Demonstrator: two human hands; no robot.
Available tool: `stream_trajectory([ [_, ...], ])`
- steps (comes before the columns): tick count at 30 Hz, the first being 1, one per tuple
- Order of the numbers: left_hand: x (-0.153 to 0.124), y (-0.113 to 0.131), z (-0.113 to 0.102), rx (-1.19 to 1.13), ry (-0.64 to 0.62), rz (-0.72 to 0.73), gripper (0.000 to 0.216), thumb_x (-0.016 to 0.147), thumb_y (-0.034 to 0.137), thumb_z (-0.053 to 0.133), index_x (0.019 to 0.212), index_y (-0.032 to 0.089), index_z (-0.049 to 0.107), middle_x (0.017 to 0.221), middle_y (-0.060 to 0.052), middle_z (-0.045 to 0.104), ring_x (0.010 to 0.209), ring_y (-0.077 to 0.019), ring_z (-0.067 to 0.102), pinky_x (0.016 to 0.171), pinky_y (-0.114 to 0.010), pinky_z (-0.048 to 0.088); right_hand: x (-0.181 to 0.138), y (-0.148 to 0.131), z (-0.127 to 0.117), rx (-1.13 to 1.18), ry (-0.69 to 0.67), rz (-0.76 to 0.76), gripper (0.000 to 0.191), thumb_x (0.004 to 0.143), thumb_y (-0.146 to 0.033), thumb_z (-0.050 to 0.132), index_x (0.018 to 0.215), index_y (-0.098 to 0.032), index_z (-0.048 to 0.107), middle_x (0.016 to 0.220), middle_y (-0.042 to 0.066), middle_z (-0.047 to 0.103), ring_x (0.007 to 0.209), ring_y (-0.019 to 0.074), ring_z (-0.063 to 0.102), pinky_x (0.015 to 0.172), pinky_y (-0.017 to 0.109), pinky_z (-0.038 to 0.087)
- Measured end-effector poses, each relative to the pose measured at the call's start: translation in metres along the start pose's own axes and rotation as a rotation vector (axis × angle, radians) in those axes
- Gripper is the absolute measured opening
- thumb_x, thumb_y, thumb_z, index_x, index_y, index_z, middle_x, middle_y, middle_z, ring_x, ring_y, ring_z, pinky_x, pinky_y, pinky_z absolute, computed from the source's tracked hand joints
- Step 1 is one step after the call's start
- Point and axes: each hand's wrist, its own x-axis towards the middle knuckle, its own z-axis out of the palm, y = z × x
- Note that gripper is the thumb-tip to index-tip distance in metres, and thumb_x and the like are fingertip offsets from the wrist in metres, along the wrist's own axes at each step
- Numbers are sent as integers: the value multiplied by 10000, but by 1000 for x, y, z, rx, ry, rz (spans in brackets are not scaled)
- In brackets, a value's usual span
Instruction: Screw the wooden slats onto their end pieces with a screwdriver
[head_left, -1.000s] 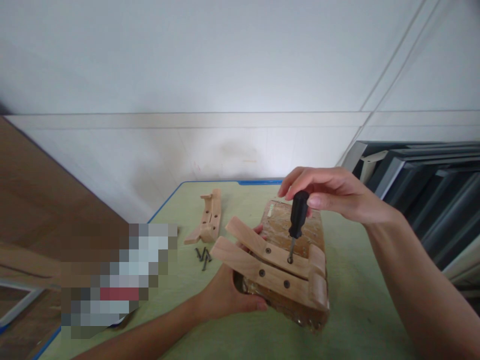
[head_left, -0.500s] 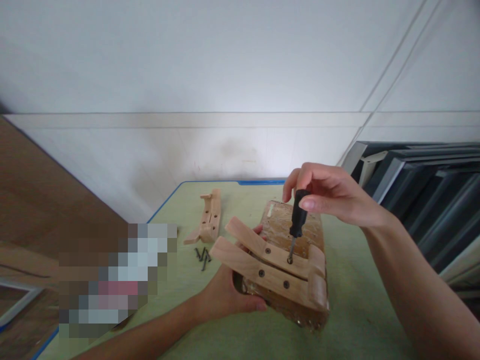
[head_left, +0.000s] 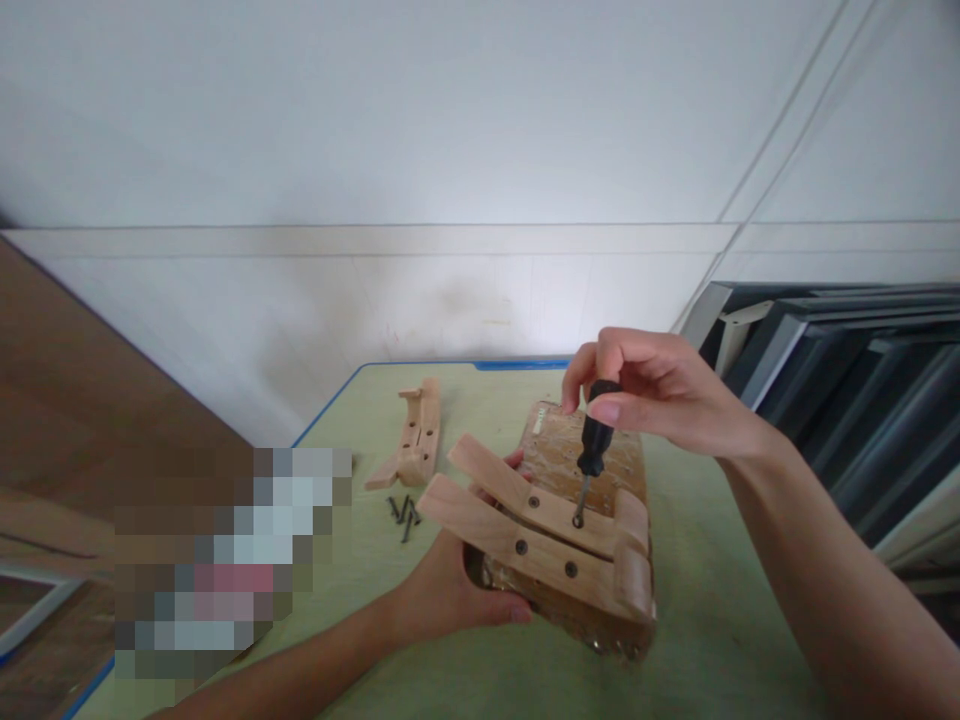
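Observation:
My right hand [head_left: 637, 390] grips the black handle of a screwdriver [head_left: 596, 440] between thumb and fingers. The screwdriver's tip sits in a screw hole of a pale wooden bracket [head_left: 555, 510]. Beside it lies a second wooden bracket [head_left: 487, 525], with two dark screw heads showing. Both rest on a brown block wrapped in clear plastic [head_left: 574, 435]. My left hand [head_left: 457, 590] is closed around the left end of the wrapped block, thumb in front; part of its fingers is hidden behind the brackets.
Several dark screws [head_left: 405, 512] lie on the pale green table [head_left: 720, 600] near another pair of wooden brackets [head_left: 420, 430]. A blurred-out item [head_left: 247, 550] is at the table's left. Dark panels [head_left: 847, 370] lean at the right; a white wall [head_left: 450, 290] stands behind.
My right thumb and fingers have shifted slightly around the screwdriver handle. The screwdriver stays in the same hole, and the brackets and left hand hold their place.

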Motion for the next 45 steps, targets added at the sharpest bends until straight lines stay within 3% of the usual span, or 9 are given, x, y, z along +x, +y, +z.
stream_trajectory([
  [5,0,-1,-1,-3,8,-9,888,524,452,781,1303,299,381,1512,-24,99,1332,-402,217,1061,-522,286,0,1,2,31,2,-14,293,792,-150,597,644,-160,345,784,49,605,762,135,586,572,238,418],
  [12,-1,0,-2,-21,-4,-55,944,544,420,779,1351,285,309,1421,-64,350,1317,-384,276,1088,-527,233,1,-1,6,63,20,-26,314,756,-135,627,628,-165,343,752,53,649,705,124,618,539,220,457],
  [19,-2,-5,-4,-38,-3,-45,970,519,372,806,1348,259,315,1404,-100,363,1288,-374,335,1073,-532,266,2,0,10,206,42,-49,340,731,-81,635,600,-166,332,698,48,659,650,113,643,493,176,479],
  [22,-3,-5,-3,-59,-4,-42,967,522,375,804,1347,272,310,1395,-93,379,1280,-364,350,1073,-521,274,1,2,9,293,14,14,350,730,-83,635,625,-173,314,665,35,652,541,64,591,418,120,419],
  [25,-3,-4,-1,-76,8,-41,981,528,381,801,1357,265,289,1385,-102,394,1268,-355,371,1084,-513,257,1,5,4,369,-68,47,296,731,-134,655,772,-177,364,684,13,646,466,25,505,357,79,331],
  [28,-3,-4,-1,-75,2,-33,982,525,400,798,1355,252,295,1379,-108,401,1272,-350,370,1102,-499,226,1,9,-1,394,-157,19,307,789,-232,617,1008,-172,409,743,17,641,506,22,514,398,77,365],
  [31,-2,-5,-3,-48,2,-49,993,515,397,803,1356,257,294,1377,-106,404,1293,-360,334,1099,-521,217,0,11,-4,383,-210,-8,292,879,-283,488,1120,-117,481,810,62,635,580,29,544,464,93,411],
  [35,-3,-7,-4,-65,0,-80,1032,491,391,816,1363,254,280,1383,-113,394,1307,-379,298,1076,-542,251,-3,10,-8,359,-241,8,281,919,-220,400,1098,-103,582,884,93,643,715,66,590,524,118,446],
  [45,-2,-8,-4,-67,-12,-36,1022,510,406,803,1367,261,264,1368,-99,410,1305,-370,306,1087,-518,242,-5,10,-14,323,-251,3,243,895,-199,449,1053,-118,615,910,112,656,696,82,590,516,144,461],
])
